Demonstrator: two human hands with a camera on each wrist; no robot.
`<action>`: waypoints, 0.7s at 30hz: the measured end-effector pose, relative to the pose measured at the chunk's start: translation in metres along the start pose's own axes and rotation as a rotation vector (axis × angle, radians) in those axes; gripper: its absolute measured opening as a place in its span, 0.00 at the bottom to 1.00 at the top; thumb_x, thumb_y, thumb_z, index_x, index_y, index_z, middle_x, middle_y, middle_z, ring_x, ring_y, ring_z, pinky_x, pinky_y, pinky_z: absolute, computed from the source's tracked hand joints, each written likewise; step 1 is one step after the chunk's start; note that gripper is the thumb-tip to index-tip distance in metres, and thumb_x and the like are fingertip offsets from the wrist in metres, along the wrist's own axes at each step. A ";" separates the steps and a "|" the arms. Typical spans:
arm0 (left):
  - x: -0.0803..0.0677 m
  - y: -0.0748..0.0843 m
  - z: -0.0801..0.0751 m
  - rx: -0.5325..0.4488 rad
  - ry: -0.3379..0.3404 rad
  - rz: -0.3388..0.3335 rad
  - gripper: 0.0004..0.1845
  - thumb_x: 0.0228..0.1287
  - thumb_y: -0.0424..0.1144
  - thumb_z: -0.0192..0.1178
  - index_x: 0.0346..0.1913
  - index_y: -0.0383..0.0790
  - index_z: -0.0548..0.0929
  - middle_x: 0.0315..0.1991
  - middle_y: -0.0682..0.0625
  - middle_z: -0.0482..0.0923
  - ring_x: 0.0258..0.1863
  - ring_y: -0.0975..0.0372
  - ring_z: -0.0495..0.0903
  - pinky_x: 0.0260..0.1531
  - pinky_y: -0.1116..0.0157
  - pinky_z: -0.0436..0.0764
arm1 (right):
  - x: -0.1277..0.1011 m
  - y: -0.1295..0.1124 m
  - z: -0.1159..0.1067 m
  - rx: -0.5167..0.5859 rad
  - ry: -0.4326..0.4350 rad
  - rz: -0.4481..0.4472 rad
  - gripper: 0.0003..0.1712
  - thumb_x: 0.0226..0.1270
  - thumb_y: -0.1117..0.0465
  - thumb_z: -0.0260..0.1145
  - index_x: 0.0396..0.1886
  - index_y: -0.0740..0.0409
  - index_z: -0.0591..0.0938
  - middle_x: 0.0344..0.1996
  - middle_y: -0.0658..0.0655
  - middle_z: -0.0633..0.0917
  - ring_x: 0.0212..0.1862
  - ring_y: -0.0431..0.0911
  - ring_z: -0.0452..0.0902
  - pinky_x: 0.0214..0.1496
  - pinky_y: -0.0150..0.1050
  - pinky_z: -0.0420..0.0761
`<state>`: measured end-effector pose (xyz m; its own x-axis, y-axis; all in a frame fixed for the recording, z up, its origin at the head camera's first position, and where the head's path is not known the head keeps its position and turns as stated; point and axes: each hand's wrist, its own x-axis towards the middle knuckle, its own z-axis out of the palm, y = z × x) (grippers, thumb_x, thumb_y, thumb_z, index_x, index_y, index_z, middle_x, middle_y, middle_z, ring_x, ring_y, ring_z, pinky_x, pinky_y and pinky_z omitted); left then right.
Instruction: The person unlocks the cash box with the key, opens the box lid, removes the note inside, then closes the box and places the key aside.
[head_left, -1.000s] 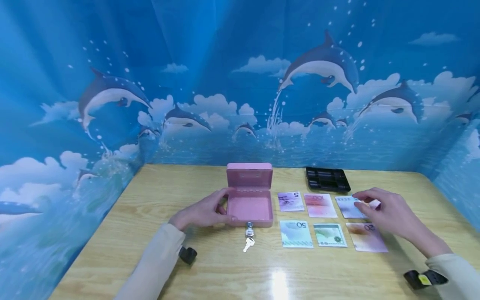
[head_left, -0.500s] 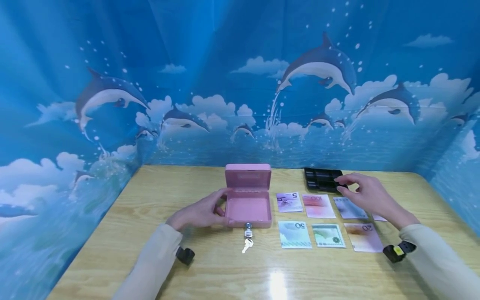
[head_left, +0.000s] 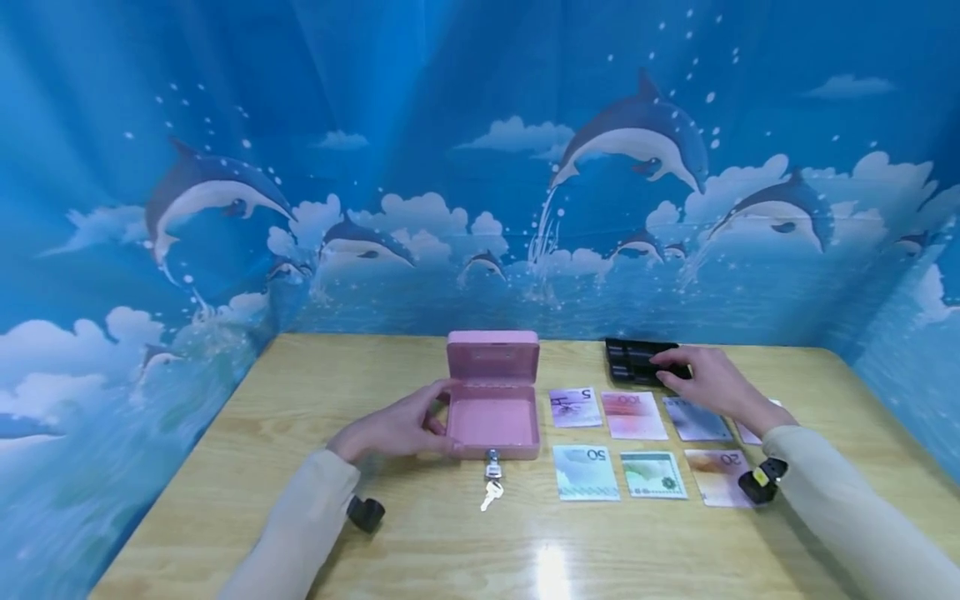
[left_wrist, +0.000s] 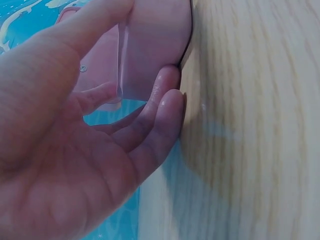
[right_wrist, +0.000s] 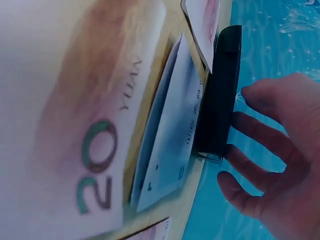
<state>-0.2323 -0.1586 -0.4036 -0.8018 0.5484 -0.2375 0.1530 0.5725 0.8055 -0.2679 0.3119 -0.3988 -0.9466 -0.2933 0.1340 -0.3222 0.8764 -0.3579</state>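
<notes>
Steadying the open pink cash box (head_left: 492,410) at the table's middle, your left hand (head_left: 395,428) curls round its side; your right hand (head_left: 708,382), fingers spread, touches the black coin tray (head_left: 633,362) behind the banknotes (head_left: 633,413).

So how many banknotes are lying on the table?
7. Back row: the 5 note, 100 note, blue note, one mostly hidden behind the wrist. Front row: 50 note, green note, 20 note.
</notes>
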 end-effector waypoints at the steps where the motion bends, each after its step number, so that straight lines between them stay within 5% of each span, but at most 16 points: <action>1: 0.000 0.000 0.000 -0.007 -0.002 -0.003 0.53 0.59 0.49 0.75 0.82 0.53 0.53 0.73 0.42 0.65 0.50 0.59 0.81 0.45 0.62 0.84 | 0.001 0.001 0.000 -0.004 -0.001 0.003 0.18 0.71 0.63 0.65 0.58 0.62 0.85 0.55 0.71 0.85 0.45 0.61 0.83 0.41 0.54 0.81; 6: 0.001 0.001 0.001 -0.009 -0.004 -0.018 0.53 0.58 0.50 0.76 0.81 0.54 0.54 0.73 0.44 0.65 0.51 0.59 0.80 0.44 0.62 0.84 | 0.005 0.003 -0.001 -0.003 -0.005 0.026 0.17 0.71 0.64 0.63 0.57 0.63 0.85 0.55 0.73 0.85 0.25 0.46 0.69 0.27 0.38 0.67; 14: 0.001 0.000 -0.001 -0.021 -0.007 -0.023 0.53 0.57 0.50 0.76 0.81 0.57 0.54 0.73 0.45 0.65 0.50 0.58 0.80 0.45 0.62 0.84 | 0.011 0.006 0.000 0.015 -0.010 0.008 0.17 0.70 0.65 0.65 0.57 0.61 0.85 0.56 0.74 0.83 0.13 0.40 0.54 0.16 0.34 0.62; 17: 0.000 0.001 -0.001 -0.031 -0.011 -0.031 0.54 0.57 0.51 0.76 0.81 0.56 0.54 0.75 0.44 0.63 0.52 0.58 0.80 0.46 0.62 0.84 | 0.013 0.007 0.001 0.011 -0.008 -0.022 0.16 0.69 0.65 0.66 0.55 0.61 0.86 0.55 0.73 0.83 0.18 0.43 0.67 0.22 0.37 0.69; 21: 0.001 0.000 -0.001 -0.036 -0.013 -0.038 0.54 0.57 0.50 0.76 0.81 0.56 0.54 0.75 0.44 0.63 0.52 0.58 0.80 0.45 0.61 0.84 | 0.015 0.007 0.003 0.007 -0.026 -0.032 0.15 0.69 0.63 0.68 0.54 0.59 0.87 0.53 0.70 0.83 0.42 0.57 0.83 0.37 0.49 0.80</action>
<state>-0.2338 -0.1584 -0.4036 -0.7991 0.5346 -0.2752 0.1014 0.5710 0.8147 -0.2847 0.3127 -0.4017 -0.9357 -0.3312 0.1214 -0.3525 0.8638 -0.3599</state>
